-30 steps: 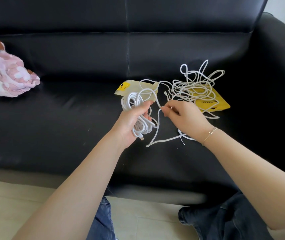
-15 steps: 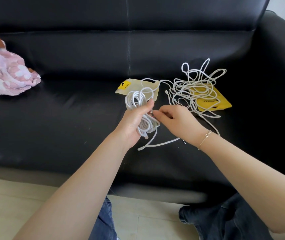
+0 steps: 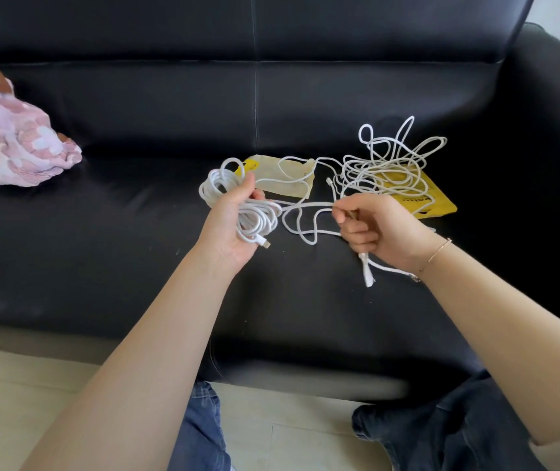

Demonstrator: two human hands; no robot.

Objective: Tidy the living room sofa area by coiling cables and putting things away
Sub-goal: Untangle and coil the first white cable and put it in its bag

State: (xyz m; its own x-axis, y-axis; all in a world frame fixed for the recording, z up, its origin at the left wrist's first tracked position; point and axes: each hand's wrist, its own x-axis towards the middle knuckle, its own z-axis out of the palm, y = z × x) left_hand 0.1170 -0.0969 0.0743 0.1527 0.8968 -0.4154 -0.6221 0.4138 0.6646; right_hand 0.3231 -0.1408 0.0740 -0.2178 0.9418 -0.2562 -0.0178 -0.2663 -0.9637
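My left hand point(image 3: 234, 226) grips a coil of white cable point(image 3: 217, 186) above the black sofa seat point(image 3: 118, 232); a plug end hangs out below my palm. A loose run of the same cable loops across to my right hand point(image 3: 377, 229), which pinches it between thumb and fingers, with another plug end dangling under the fist. Behind my right hand lies a tangled heap of white cable point(image 3: 390, 164) on a yellow pouch point(image 3: 428, 198). A pale beige pouch point(image 3: 292, 178) with a yellow label lies flat between the two hands, further back.
A pink and white bundle of fabric point(image 3: 13, 147) sits on the seat at the far left. The sofa's right armrest point(image 3: 557, 130) rises beside the tangle. My knees in dark jeans and pale floor tiles point(image 3: 6, 396) are below the seat edge.
The hands, close together before, have drawn apart. My right hand moved right and pulled a length of cable out of the coil; my left hand shifted left with the coil.
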